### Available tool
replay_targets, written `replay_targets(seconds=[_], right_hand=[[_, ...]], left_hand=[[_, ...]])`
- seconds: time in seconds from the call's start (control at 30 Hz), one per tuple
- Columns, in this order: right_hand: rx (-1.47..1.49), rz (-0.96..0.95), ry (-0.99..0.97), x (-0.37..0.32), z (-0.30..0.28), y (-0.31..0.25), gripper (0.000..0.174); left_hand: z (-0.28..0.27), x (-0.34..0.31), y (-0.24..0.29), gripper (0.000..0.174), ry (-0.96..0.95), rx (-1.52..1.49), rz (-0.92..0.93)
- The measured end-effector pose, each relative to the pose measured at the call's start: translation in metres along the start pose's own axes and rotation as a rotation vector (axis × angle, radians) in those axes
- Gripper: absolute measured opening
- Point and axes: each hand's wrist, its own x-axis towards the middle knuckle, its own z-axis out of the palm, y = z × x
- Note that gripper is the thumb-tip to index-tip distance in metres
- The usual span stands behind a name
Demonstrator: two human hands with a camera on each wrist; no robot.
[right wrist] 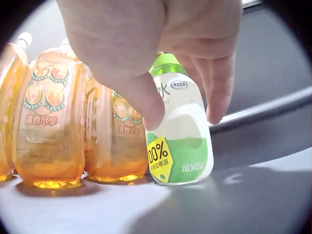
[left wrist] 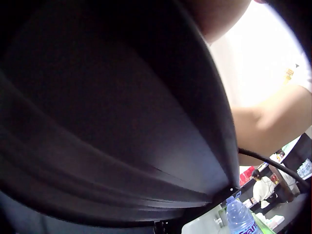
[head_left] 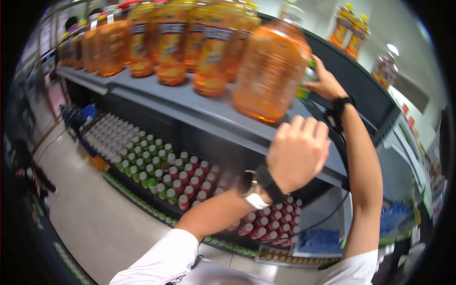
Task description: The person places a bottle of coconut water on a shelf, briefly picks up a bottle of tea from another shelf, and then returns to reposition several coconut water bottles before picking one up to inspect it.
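Note:
My right hand [head_left: 327, 83] reaches to the far right end of the top shelf, behind a large bottle of orange drink [head_left: 270, 71]. In the right wrist view its thumb and fingers lie on either side of a small green-capped drink bottle [right wrist: 183, 141] with a white and green label. That bottle leans slightly, its base at the shelf surface. Bottles of orange drink [right wrist: 48, 122] stand just left of it. My left hand [head_left: 297, 152] is at the shelf's front edge, back of the hand showing, fingers loosely bent and their tips hidden.
More orange bottles with yellow tops [head_left: 213, 57] line the grey shelf [head_left: 190, 104]. Below it, a lower level holds rows of green [head_left: 147, 161] and red [head_left: 190, 183] bottles with pale caps. A dark panel [head_left: 351, 61] rises behind the shelf. A dark surface [left wrist: 122, 122] fills most of the left wrist view.

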Motion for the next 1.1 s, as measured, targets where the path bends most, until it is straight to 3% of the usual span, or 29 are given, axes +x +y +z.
replay_targets(seconds=[0.1,0.27,0.47,0.53,0.57,0.6,0.63,0.7,0.73,0.8,0.87,0.93,1.03,1.07,1.1], right_hand=[[-0.046,-0.113,0.122,0.007,0.001,0.023,0.088],[-0.032,-0.016,0.203,-0.001,-0.018,0.015,0.075],[-0.181,-0.157,0.574,0.015,-0.055,0.071,0.058],[0.051,-0.088,0.545,0.013,-0.075,0.082,0.051],[0.132,-0.191,0.485,-0.002,-0.082,0.051,0.043],[0.08,-0.067,0.436,-0.023,-0.092,0.025,0.037],[0.073,-0.196,0.475,-0.046,-0.091,-0.004,0.035],[0.093,-0.171,0.368,-0.099,-0.092,-0.062,0.035],[0.096,-0.23,0.432,-0.12,-0.081,-0.078,0.033],[0.201,-0.117,0.316,-0.175,-0.065,-0.13,0.032],[0.006,-0.16,0.372,-0.22,-0.042,-0.152,0.032],[-0.133,-0.169,0.585,-0.262,-0.017,-0.164,0.03],[0.088,0.022,0.803,-0.346,0.042,-0.172,0.018],[0.174,0.079,0.754,-0.376,0.066,-0.178,0.014],[0.197,0.166,0.668,-0.411,0.099,-0.176,0.012]], left_hand=[[0.002,-0.004,-0.001,0.021,0.056,0.013,-0.01],[0.0,-0.008,-0.001,0.017,0.109,0.018,-0.022],[0.006,-0.013,0.002,0.023,0.092,0.036,-0.033],[0.001,-0.015,0.001,0.02,0.056,0.021,-0.026],[0.001,-0.014,0.0,0.02,0.07,0.048,-0.019],[0.005,-0.015,0.001,0.021,0.078,0.06,-0.009],[0.005,-0.016,0.001,0.021,0.062,0.053,0.001],[0.004,-0.016,0.001,0.02,0.025,0.044,0.015],[0.002,-0.015,0.0,0.02,0.005,0.047,0.019],[0.002,-0.015,0.002,0.019,0.012,0.08,0.016],[-0.003,-0.018,0.002,0.019,0.022,0.07,0.042],[-0.008,-0.027,0.002,0.018,-0.023,0.022,0.072],[-0.026,-0.063,0.007,0.021,0.131,-0.109,0.165],[-0.037,-0.085,0.014,0.026,0.195,-0.144,0.142],[-0.045,-0.118,0.021,0.028,0.127,-0.214,0.043]])
